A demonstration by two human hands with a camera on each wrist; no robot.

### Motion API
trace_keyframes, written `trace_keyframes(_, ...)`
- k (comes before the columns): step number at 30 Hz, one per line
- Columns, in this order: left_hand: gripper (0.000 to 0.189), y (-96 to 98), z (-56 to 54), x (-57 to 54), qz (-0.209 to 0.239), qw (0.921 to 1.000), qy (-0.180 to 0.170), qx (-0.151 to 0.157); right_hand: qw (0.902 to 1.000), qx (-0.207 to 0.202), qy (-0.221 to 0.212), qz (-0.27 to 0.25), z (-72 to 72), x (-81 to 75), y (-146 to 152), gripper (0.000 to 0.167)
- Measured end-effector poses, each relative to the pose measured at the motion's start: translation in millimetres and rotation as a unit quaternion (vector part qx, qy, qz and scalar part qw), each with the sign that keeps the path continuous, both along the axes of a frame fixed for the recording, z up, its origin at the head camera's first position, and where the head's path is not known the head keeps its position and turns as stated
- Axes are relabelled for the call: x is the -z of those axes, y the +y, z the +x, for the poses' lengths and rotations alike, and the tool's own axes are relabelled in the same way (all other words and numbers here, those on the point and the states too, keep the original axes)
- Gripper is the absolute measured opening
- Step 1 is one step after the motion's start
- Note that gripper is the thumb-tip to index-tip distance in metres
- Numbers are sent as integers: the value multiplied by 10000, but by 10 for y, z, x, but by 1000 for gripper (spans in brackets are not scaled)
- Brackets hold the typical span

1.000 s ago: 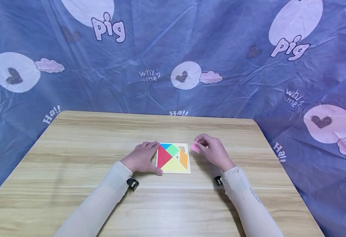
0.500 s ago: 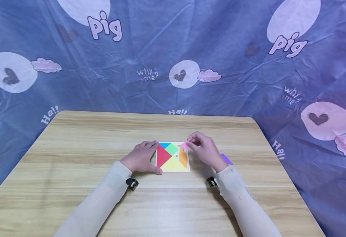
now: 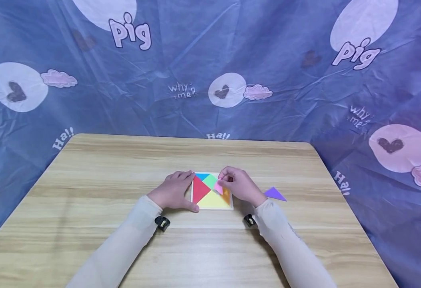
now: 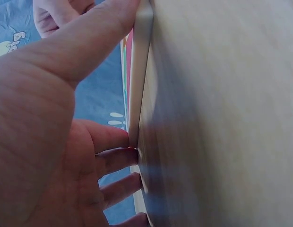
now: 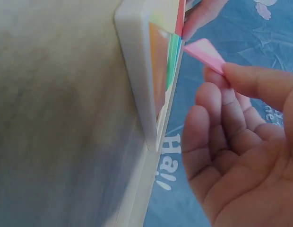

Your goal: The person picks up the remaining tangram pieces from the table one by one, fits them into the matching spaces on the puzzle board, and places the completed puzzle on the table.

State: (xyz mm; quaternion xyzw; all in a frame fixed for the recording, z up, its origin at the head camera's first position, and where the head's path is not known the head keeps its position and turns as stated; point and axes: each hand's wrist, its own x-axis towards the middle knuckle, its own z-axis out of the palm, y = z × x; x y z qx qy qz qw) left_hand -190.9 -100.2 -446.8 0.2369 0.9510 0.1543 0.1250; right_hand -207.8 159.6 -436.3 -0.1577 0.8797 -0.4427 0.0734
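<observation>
A square tangram board (image 3: pixel 231 208) lies mid-table, with red (image 3: pixel 199 189), yellow (image 3: pixel 212 201), green (image 3: pixel 208 181), blue (image 3: pixel 201 176) and orange (image 3: pixel 226 195) pieces set in it. My right hand (image 3: pixel 242 185) pinches a small pink triangle tangram piece (image 3: pixel 218 187) between thumb and index finger, over the board's right part. In the right wrist view, the pink triangle (image 5: pixel 206 54) is held up apart from the board. My left hand (image 3: pixel 174 192) rests spread along the board's left side, thumb at the near corner and fingertips at the far one. Its fingers look fairly straight in the left wrist view.
A purple triangle piece (image 3: pixel 275 194) lies on the wooden table (image 3: pixel 196 256), right of my right hand. Blue patterned cloth (image 3: pixel 286 48) hangs behind the table and at both sides.
My right hand has moved left with the pink triangle, from beside the board to above it. The purple triangle, hidden a second ago, has come into view. My left hand stays in place.
</observation>
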Motion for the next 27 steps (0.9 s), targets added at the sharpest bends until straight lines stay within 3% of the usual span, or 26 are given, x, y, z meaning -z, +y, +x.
trace_keyframes(5,122,22,0,-10,37,10000,-28,-10,9992,-138,-184,336,-37,33,-25,9)
trace_keyframes(20,122,8,-6,-8,37,9999,-105,-85,9899,-190,90,1402,-115,38,-126,11)
trace_keyframes(27,122,6,-11,6,16,9999,-91,-82,9879,-325,392,1463,-106,25,-83,7)
